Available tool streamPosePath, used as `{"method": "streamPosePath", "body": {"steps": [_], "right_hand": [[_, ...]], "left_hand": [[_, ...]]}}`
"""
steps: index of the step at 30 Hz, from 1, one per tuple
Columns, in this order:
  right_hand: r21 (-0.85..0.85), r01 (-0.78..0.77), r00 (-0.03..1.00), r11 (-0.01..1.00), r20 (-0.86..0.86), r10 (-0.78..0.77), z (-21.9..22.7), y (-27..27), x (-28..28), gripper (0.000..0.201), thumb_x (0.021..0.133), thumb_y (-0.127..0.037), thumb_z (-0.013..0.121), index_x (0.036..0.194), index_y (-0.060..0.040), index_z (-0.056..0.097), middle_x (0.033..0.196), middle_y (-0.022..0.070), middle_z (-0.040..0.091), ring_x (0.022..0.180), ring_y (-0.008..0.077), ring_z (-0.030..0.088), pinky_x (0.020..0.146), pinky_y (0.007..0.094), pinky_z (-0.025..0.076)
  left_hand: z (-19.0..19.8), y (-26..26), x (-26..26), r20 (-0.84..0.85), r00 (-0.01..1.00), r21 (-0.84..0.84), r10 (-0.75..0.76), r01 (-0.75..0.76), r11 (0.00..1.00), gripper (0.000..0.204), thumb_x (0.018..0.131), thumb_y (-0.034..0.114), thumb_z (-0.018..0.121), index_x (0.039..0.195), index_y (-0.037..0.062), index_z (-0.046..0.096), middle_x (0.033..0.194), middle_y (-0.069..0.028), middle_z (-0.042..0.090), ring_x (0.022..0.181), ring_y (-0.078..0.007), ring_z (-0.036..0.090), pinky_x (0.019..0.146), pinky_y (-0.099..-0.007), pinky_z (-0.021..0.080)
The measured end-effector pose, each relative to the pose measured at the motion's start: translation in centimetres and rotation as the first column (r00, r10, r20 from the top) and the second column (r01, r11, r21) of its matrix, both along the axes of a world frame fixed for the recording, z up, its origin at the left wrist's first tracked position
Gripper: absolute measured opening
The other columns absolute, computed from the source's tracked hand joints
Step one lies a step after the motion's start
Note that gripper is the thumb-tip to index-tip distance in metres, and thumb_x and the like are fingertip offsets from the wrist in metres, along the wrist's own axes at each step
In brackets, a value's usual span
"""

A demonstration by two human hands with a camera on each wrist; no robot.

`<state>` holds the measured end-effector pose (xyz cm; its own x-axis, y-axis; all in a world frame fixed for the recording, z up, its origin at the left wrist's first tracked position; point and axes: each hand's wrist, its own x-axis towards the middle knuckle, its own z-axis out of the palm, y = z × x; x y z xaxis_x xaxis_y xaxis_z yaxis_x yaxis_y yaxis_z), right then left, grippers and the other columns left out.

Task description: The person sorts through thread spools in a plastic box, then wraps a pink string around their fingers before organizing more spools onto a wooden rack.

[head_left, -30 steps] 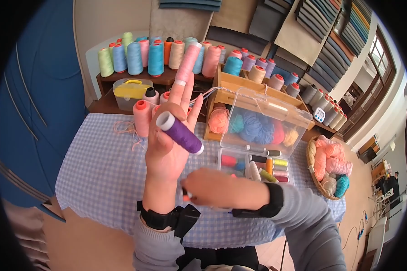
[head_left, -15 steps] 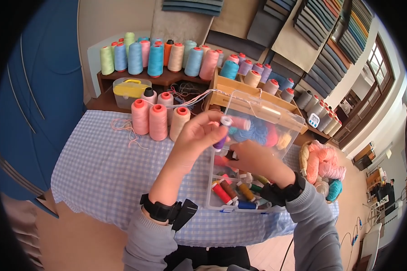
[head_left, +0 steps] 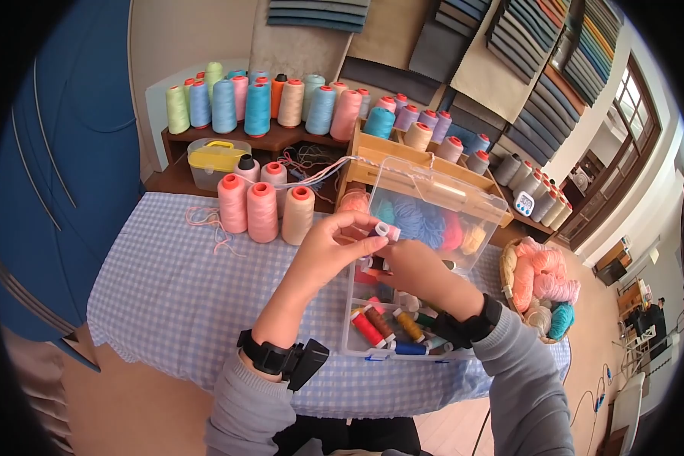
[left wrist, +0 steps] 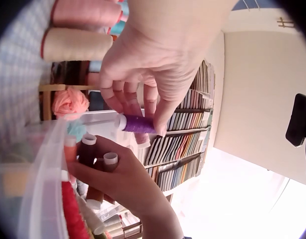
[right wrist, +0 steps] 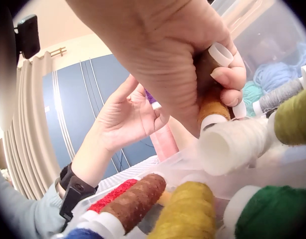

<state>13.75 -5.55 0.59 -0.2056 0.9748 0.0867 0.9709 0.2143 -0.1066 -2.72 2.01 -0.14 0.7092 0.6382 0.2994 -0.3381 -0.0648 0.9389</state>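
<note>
- The left hand (head_left: 330,247), raised, pinches a purple spool (left wrist: 138,124) between thumb and fingers; a pink spool (left wrist: 141,138) sits close against that same hand's fingers.
- The right hand (head_left: 425,273), just beside it over the near part of the clear box (head_left: 347,327), curls around a dark brown spool (right wrist: 205,67) and an orange-brown spool (right wrist: 212,104), as I see from the right wrist view.
- Below the right hand, I see the box holding a red spool (head_left: 368,328), a brown spool (head_left: 380,323), a mustard spool (head_left: 409,324) and a blue spool (head_left: 410,349), all lying down.
- The box's clear lid (head_left: 452,190) stands raised at the back, with blue yarn (head_left: 422,224) showing through.
- To the left, a pink cone (head_left: 262,216) and a cream cone (head_left: 298,219) stand upright on the checked tablecloth (head_left: 167,289).
- To the right, I see a basket (head_left: 507,285) filled with coral, pink, cream and teal yarn.
</note>
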Motion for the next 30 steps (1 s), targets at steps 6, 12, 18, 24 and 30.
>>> {"method": "streamPosePath", "body": {"steps": [6, 12, 18, 24, 30], "right_hand": [[0.113, -0.003, 1.0, 0.994, -0.015, 0.005, -0.3, 0.9, -1.2, 0.033, 0.071, -0.018, 0.065, 0.097, -0.0014, 0.052, 0.077, 0.0171, 0.059, 0.068, 0.0347, 0.059, 0.061, 0.042, 0.047], [0.102, 0.042, 0.999, 0.994, 0.014, -0.043, 0.1, 0.7, -1.0, 0.035, 0.071, -0.015, 0.064, 0.097, 0.001, 0.047, 0.076, 0.0189, 0.059, 0.067, 0.0358, 0.059, 0.058, 0.0422, 0.047], [0.0, 0.076, 0.992, 0.997, -0.103, -0.076, 1.6, -1.3, -2.7, 0.034, 0.068, -0.009, 0.064, 0.094, 0.0018, 0.044, 0.082, 0.0184, 0.059, 0.072, 0.0354, 0.059, 0.062, 0.0415, 0.048], [0.062, 0.044, 0.998, 0.997, 0.042, -0.046, 0.4, -1.1, -1.9, 0.034, 0.066, -0.009, 0.068, 0.089, 0.001, 0.046, 0.079, 0.017, 0.057, 0.074, 0.0349, 0.058, 0.063, 0.0402, 0.048], [-0.065, 0.076, 0.996, 0.995, -0.037, -0.078, 0.8, -0.7, -1.4, 0.031, 0.065, -0.011, 0.07, 0.085, 0.0011, 0.05, 0.083, 0.0168, 0.057, 0.076, 0.0345, 0.058, 0.066, 0.0406, 0.048]], "left_hand": [[-0.7, 0.8, 0.5, 0.159, 0.98, -0.028, 0.116, -0.113, 0.993, 0.023, 0.077, 0.011, 0.067, 0.097, 0.0022, 0.06, 0.083, -0.0017, 0.062, 0.072, -0.0064, 0.056, 0.064, -0.0187, 0.044], [-0.7, 0.7, 0.5, 0.172, 0.98, -0.015, 0.095, -0.094, 0.995, 0.024, 0.077, 0.01, 0.067, 0.098, 0.0017, 0.059, 0.083, -0.002, 0.062, 0.071, -0.0066, 0.055, 0.064, -0.0188, 0.044], [-0.3, 0.6, 0.5, 0.254, 0.953, -0.048, 0.168, -0.161, 0.986, 0.025, 0.078, 0.01, 0.066, 0.1, 0.0013, 0.058, 0.085, -0.0023, 0.062, 0.073, -0.0067, 0.056, 0.065, -0.0196, 0.044], [-0.6, 0.8, 0.4, 0.28, 0.946, -0.08, 0.161, -0.144, 0.986, 0.029, 0.077, 0.01, 0.067, 0.103, 0.0004, 0.057, 0.09, -0.0038, 0.063, 0.072, -0.006, 0.056, 0.065, -0.0184, 0.045], [-0.5, 0.6, 0.4, 0.239, 0.958, -0.047, 0.16, -0.153, 0.987, 0.02, 0.082, 0.012, 0.062, 0.098, 0.0019, 0.056, 0.086, -0.0037, 0.062, 0.077, -0.0077, 0.055, 0.067, -0.0208, 0.042]]}}
